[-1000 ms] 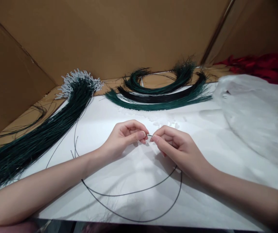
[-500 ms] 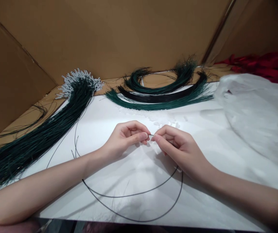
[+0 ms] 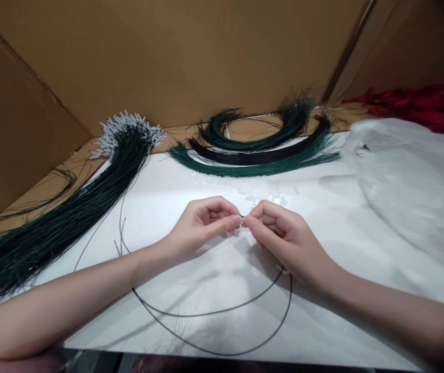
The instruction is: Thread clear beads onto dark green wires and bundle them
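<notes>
Head view: my left hand (image 3: 202,225) and right hand (image 3: 284,235) meet fingertip to fingertip over the white sheet (image 3: 175,191), both pinched shut on one thin black wire (image 3: 214,312) whose loops trail toward me.

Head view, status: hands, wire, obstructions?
Left hand, right hand both pinching thin black wire tip. Wire loops slack on white sheet. Green wire bundles apart, nothing blocking.
</notes>
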A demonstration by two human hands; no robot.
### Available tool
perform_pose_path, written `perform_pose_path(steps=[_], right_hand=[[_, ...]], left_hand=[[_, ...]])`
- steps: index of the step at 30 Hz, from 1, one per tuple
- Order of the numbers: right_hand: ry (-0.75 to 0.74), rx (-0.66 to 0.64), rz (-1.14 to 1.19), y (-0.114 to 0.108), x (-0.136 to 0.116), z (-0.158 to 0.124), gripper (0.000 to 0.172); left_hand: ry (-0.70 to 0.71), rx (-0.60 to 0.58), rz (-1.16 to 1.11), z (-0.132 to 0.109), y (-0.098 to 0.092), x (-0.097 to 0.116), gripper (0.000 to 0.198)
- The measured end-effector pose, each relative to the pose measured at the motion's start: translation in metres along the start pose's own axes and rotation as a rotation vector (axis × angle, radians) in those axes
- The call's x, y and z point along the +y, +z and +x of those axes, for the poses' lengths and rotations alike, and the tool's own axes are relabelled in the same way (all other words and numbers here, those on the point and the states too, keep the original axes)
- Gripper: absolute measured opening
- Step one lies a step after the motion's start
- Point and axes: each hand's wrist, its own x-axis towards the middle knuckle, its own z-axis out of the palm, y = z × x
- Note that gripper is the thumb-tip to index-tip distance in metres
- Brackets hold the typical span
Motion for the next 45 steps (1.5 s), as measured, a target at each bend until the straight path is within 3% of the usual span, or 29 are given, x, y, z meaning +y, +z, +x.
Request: perform_pose_path(steps=[45], right_hand=[[0.028,0.057,0.043,-0.001,-0.0058,-0.003,0.022]], left_hand=[[0.039,0.017,0.029,-0.0002,-0.0022,-0.002,0.015]])
